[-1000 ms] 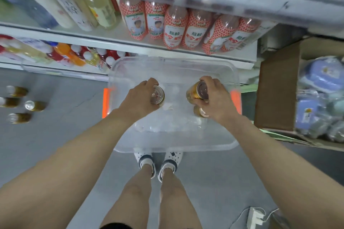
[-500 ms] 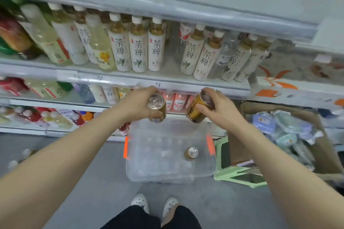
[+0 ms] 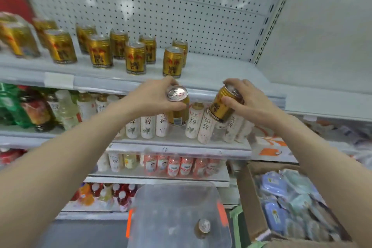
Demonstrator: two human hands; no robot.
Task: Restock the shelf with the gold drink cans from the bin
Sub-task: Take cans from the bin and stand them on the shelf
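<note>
The left hand (image 3: 153,96) wraps its fingers and thumb around one gold can, the left can (image 3: 178,108). It stands almost straight up and down, with its silver top facing up toward the camera. The right hand (image 3: 249,100) grips the right can (image 3: 221,106) near its top. That can leans, with its top toward the upper right and its bottom toward the lower left. Fingers hide most of its top.

Both cans are in the middle of the frame, held in the air just below the front edge of the top shelf (image 3: 211,70) and not touching it. Behind them stand white bottles (image 3: 192,123) on the next shelf down.

The cans on the shelf (image 3: 135,57) stand upright in the upper left. I count nine. At the far left edge there are more gold shapes, too blurry to count.

At the bottom middle is the clear bin (image 3: 153,207) with orange clips, cut off by the frame edge. The can in the bin (image 3: 203,227) is just one, standing up, top toward the camera.

At the lower right, a cardboard box (image 3: 246,197) holds blue packets (image 3: 275,213), too blurry to count.
</note>
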